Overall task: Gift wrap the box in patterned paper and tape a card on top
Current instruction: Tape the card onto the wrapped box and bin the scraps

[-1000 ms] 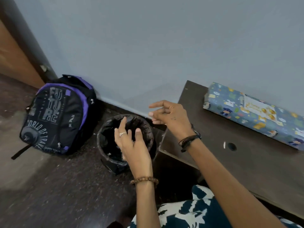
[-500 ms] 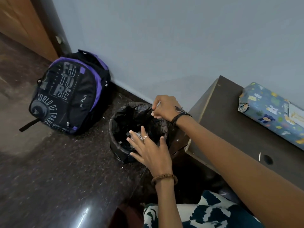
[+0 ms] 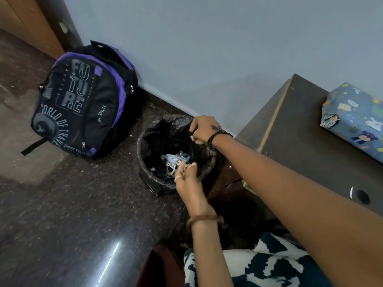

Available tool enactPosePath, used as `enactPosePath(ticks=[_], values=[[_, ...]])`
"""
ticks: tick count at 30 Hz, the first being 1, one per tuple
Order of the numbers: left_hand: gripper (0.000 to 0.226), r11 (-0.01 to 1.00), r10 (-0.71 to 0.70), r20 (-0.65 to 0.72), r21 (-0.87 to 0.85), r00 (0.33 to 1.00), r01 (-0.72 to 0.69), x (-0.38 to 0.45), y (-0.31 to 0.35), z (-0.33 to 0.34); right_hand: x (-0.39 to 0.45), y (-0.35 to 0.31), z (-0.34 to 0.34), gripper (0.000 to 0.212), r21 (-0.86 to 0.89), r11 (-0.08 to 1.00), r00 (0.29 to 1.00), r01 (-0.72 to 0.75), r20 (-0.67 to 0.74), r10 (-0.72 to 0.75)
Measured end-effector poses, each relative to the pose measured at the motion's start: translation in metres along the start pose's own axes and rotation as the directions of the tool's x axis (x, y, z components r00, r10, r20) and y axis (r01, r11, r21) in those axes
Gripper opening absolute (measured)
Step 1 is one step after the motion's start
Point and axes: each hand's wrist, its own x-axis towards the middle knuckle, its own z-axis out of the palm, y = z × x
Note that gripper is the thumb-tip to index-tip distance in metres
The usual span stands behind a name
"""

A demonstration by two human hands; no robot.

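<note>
The gift box (image 3: 356, 123), wrapped in blue patterned paper, lies on the dark table (image 3: 298, 137) at the right edge; only its left end shows and no card is in view. On the floor stands a round bin (image 3: 149, 175) with a black liner (image 3: 163, 133). Scraps of patterned paper (image 3: 173, 159) lie inside it. My right hand (image 3: 204, 129) pinches the liner at the bin's far right rim. My left hand (image 3: 187, 179) hovers over the near rim, fingers relaxed and pointing at the scraps.
A black and purple backpack (image 3: 83, 100) leans against the pale wall, left of the bin. The floor is dark polished stone. A wooden door frame (image 3: 41, 27) stands at the top left. The table has a round cable hole (image 3: 361, 196).
The view has swung down and left, so the box has slid to the frame's right edge. My right hand has dropped onto the liner rim, and my left hand has lowered toward the scraps.
</note>
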Motion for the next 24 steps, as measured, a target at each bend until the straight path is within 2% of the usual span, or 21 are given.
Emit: enactPosePath(ticks=[1, 2, 3, 5, 9, 11, 14, 18, 21, 24], values=[[0.037, 0.976, -0.115, 0.035, -0.181, 0.993, 0.119, 0.003, 0.0, -0.001, 0.001, 0.001, 0.001, 0.015, 0.034, 0.999, 1.0, -0.022, 0.023, 0.021], [0.036, 0.941, -0.171, 0.06, -0.287, 0.983, 0.182, 0.005, 0.0, -0.001, 0.002, 0.0, 0.002, 0.013, 0.089, 0.994, 0.997, -0.056, 0.065, 0.05], [0.035, 0.927, -0.188, 0.06, -0.318, 0.98, 0.197, 0.006, -0.001, 0.001, 0.001, 0.0, 0.002, 0.012, 0.144, 0.985, 0.99, -0.097, 0.118, 0.08], [0.032, 0.931, -0.186, 0.046, -0.312, 0.981, 0.191, 0.008, -0.003, 0.011, 0.0, -0.001, 0.003, 0.019, 0.167, 0.975, 0.976, -0.149, 0.185, 0.118], [0.03, 0.895, -0.205, 0.222, -0.351, 0.953, 0.275, 0.014, 0.011, 0.037, 0.005, 0.001, 0.006, 0.036, 0.055, 0.994, 0.991, -0.094, 0.104, 0.088], [0.035, 0.902, -0.175, 0.25, -0.348, 0.952, 0.257, 0.018, 0.012, 0.038, 0.011, 0.002, 0.007, 0.035, 0.153, 0.979, 0.986, -0.135, 0.12, 0.117], [0.04, 0.902, -0.14, 0.27, -0.362, 0.953, 0.235, 0.019, 0.004, 0.034, 0.015, 0.003, 0.008, 0.025, 0.205, 0.966, 0.986, -0.157, 0.093, 0.14], [0.043, 0.88, -0.164, 0.336, -0.376, 0.928, 0.291, 0.019, -0.001, 0.037, 0.018, 0.007, 0.01, 0.021, 0.26, 0.954, 0.989, -0.148, 0.063, 0.136], [0.043, 0.885, -0.187, 0.334, -0.35, 0.924, 0.307, 0.019, -0.002, 0.039, 0.02, 0.01, 0.008, 0.026, 0.228, 0.968, 0.994, -0.105, 0.009, 0.106], [0.038, 0.875, -0.229, 0.259, -0.368, 0.938, 0.315, 0.021, -0.004, 0.035, 0.02, 0.01, 0.007, 0.028, 0.186, 0.978, 0.995, -0.09, -0.014, 0.095]])
